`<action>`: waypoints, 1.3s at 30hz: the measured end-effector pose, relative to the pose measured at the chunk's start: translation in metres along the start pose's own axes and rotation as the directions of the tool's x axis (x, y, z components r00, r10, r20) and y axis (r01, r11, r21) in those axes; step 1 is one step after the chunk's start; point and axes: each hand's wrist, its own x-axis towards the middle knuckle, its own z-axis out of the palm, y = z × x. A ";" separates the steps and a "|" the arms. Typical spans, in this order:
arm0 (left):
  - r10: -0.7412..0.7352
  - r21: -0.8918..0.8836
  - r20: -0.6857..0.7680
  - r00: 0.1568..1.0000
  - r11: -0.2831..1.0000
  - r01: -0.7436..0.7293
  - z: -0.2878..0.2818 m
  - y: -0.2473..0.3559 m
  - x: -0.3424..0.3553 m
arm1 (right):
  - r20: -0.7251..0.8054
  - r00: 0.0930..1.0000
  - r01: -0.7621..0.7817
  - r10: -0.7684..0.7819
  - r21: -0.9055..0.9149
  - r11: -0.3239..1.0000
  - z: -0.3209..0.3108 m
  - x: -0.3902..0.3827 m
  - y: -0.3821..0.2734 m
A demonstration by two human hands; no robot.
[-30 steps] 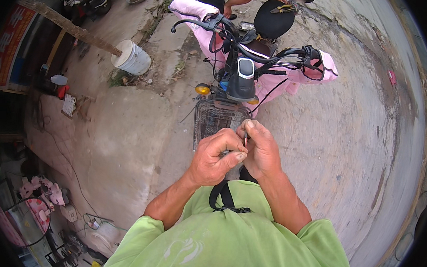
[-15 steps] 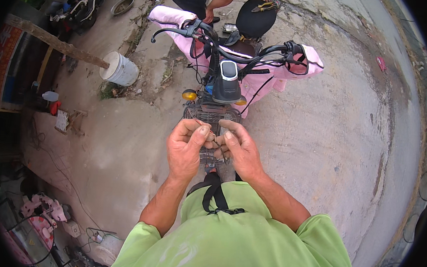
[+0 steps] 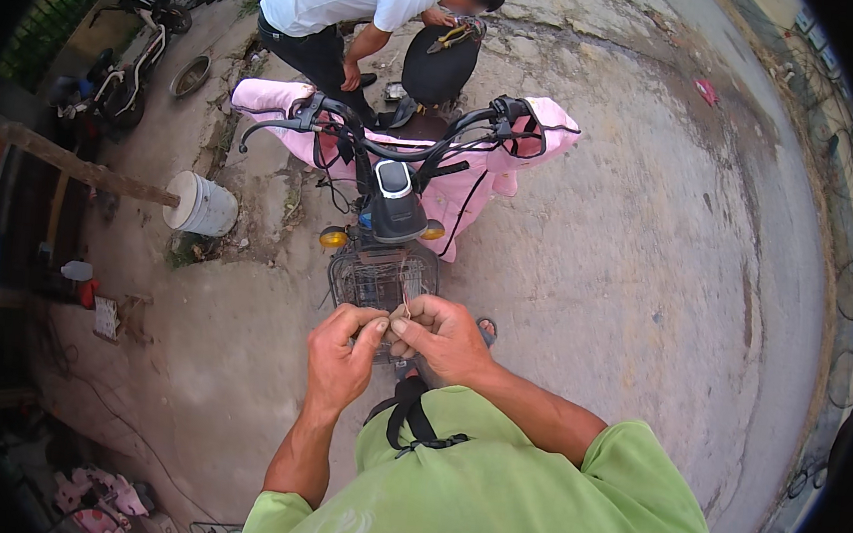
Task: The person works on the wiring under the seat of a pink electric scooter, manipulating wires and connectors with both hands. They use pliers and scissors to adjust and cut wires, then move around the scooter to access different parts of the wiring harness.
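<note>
My left hand (image 3: 342,353) and my right hand (image 3: 438,337) meet in front of my chest, fingertips pinched together on a small thin wire-like piece (image 3: 401,310) that I can barely make out. Just beyond my hands stands an electric scooter (image 3: 391,204) with a wire front basket (image 3: 383,275), black handlebars and pink handlebar muffs (image 3: 538,125). I wear a green shirt with a black strap on the chest.
Another person in a white shirt (image 3: 352,0) bends over the scooter's black seat (image 3: 441,62) at the far end. A white bucket (image 3: 203,205) sits left of the scooter on the concrete. More bikes (image 3: 126,73) are parked at far left; clutter lies at lower left.
The view has shifted so the scooter and the other person show more fully. My hands stay pinched together, now slightly lower and nearer the basket.
</note>
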 end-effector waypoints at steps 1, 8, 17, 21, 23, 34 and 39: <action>0.009 0.006 0.025 1.000 1.000 -0.009 -0.003 -0.002 -0.001 | 0.029 0.999 -0.020 0.020 0.009 1.000 -0.002 -0.002 -0.001; 0.035 -0.018 0.199 0.979 0.999 -0.032 -0.011 -0.002 0.000 | 0.055 0.998 0.019 -0.013 -0.104 0.994 -0.013 -0.011 0.005; -0.095 -0.138 0.194 0.976 0.983 0.123 -0.029 -0.010 -0.009 | -0.044 0.998 0.039 -0.051 -0.228 0.973 0.008 -0.004 -0.011; -0.038 -0.127 0.368 0.929 0.988 0.091 -0.032 -0.020 -0.007 | 0.017 0.986 0.162 -0.163 -0.249 0.955 0.007 -0.005 -0.006; -0.073 -0.202 0.418 0.905 0.964 0.171 -0.034 -0.026 -0.018 | 0.067 0.989 0.145 -0.130 -0.320 0.936 0.013 -0.005 -0.005; -0.210 -0.354 0.197 0.958 0.896 0.270 -0.072 -0.059 -0.098 | 0.395 0.905 0.020 0.156 -0.406 0.914 0.063 0.016 0.026; -0.592 -0.517 -0.119 0.797 0.722 0.459 -0.068 -0.107 -0.176 | 0.547 0.791 0.006 0.274 -0.455 0.891 0.092 0.025 0.052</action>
